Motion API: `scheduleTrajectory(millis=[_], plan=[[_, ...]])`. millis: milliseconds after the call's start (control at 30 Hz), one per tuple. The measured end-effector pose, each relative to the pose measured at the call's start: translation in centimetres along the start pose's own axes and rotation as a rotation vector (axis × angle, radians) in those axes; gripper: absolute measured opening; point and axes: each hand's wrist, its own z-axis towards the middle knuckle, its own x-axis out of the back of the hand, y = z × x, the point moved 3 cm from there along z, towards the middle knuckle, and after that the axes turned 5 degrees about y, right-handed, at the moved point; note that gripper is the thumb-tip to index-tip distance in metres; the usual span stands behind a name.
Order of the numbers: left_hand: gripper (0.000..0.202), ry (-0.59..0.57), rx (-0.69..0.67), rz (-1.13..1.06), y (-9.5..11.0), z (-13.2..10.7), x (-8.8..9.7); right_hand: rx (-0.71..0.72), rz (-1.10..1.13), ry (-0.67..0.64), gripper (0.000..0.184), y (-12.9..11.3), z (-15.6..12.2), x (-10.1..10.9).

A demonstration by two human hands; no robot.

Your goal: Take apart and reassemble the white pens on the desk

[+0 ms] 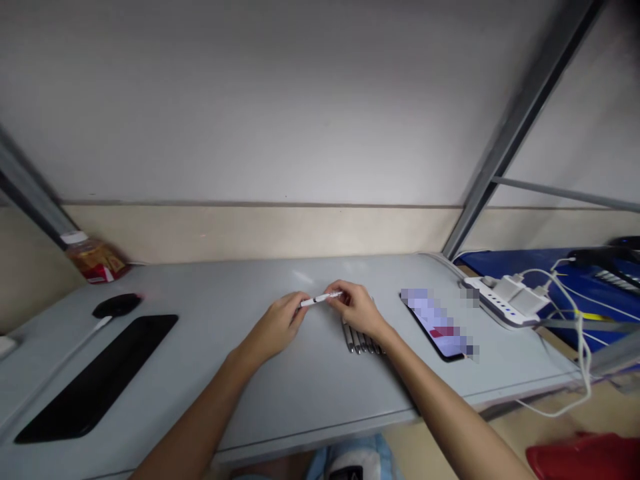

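Both my hands hold one white pen (320,299) just above the grey table (280,373). My left hand (281,321) pinches the pen's left end, and my right hand (356,308) grips its right end, fingers closed round it. Under my right hand lie several grey pens (359,341) side by side on the tabletop.
A phone (439,325) with a lit screen lies right of the pens. A white power strip (503,299) with chargers and cables sits at the table's right end. At the left are a long black pad (100,377), a small black object (116,305) and a bottle (95,257) by the wall.
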Motion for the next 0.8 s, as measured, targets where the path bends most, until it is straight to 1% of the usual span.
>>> scheduleTrajectory(millis=[67, 133, 233, 333, 433, 600, 700, 800], plan=[[0.023, 0.008, -0.006, -0.004, 0.2, 0.0, 0.0, -0.025, 0.047, 0.015, 0.015, 0.2, 0.1, 0.1], [0.024, 0.006, -0.008, -0.002, 0.3, 0.0, 0.1, -0.067, 0.069, 0.003, 0.022, 0.5, 0.1, 0.2], [0.024, -0.011, -0.001, -0.004, 0.4, 0.1, 0.1, -0.111, 0.051, -0.022, 0.033, 1.0, 0.1, 0.2], [0.025, 0.006, 0.006, -0.004, 0.3, 0.1, 0.2, -0.123, 0.010, 0.010, 0.040, 1.2, 0.1, 0.4], [0.027, 0.036, 0.000, 0.036, 0.1, 0.2, 0.1, -0.156, 0.034, 0.009, 0.044, 1.0, 0.2, 0.5], [0.028, 0.082, -0.049, 0.092, 0.1, 0.3, -0.1, -0.265, 0.234, -0.036, 0.048, 0.4, 0.2, 0.7], [0.026, 0.131, -0.090, 0.155, 0.1, 0.4, -0.2, -0.347, 0.311, -0.051, 0.048, 0.7, 0.2, 0.7], [0.025, 0.154, -0.137, 0.226, 0.0, 0.4, -0.2, -0.436, 0.336, -0.121, 0.048, 1.3, 0.2, 0.5]])
